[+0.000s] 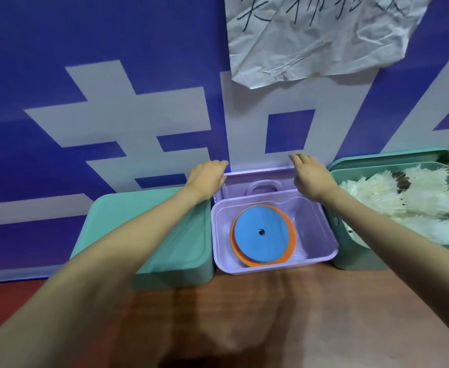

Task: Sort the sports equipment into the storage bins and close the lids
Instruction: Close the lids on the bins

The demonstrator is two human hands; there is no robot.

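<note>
A purple storage bin [321, 229] stands open in the middle of the table, with a blue disc [260, 233] lying on an orange disc [291, 244] inside. Its purple lid [260, 179] stands raised against the wall behind it. My left hand [207, 177] grips the lid's upper left corner. My right hand [311, 173] rests on the lid's upper right edge. Left of it stands a teal bin with its lid shut [149, 229]. To the right, an open teal bin [351, 251] holds several white shuttlecocks [404, 200].
A blue banner [111, 102] with large white characters covers the wall right behind the bins. A crumpled white paper [319, 35] hangs on it. The brown wooden table [297, 314] stretches toward me in front of the bins.
</note>
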